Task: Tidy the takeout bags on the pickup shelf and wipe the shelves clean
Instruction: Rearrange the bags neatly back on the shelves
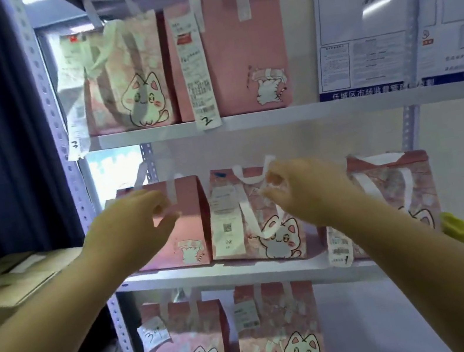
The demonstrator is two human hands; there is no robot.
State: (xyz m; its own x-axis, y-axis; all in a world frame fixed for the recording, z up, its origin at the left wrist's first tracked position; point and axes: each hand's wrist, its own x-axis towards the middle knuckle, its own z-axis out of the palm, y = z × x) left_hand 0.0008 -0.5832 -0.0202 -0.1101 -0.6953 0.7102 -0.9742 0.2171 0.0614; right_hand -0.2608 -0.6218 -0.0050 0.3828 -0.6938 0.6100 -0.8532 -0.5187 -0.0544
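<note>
Pink takeout bags with cat drawings stand on a white metal shelf unit [241, 270]. On the middle shelf my left hand [131, 227] pinches the white handle of the plain pink bag [191, 232] at the left. My right hand [307, 190] pinches the white handle of the patterned cat bag [265, 232] in the middle. A third patterned bag [393, 184] stands to the right, partly hidden by my right forearm. Two bags [245, 49] with long receipts stand on the top shelf and two more bags [280, 331] on the lower shelf.
A yellow cloth [460, 228] lies at the right end of the middle shelf beside a black strap. Cardboard boxes [11, 283] sit to the left of the unit, in front of a dark curtain. White posters [367, 37] hang behind the top shelf at the right.
</note>
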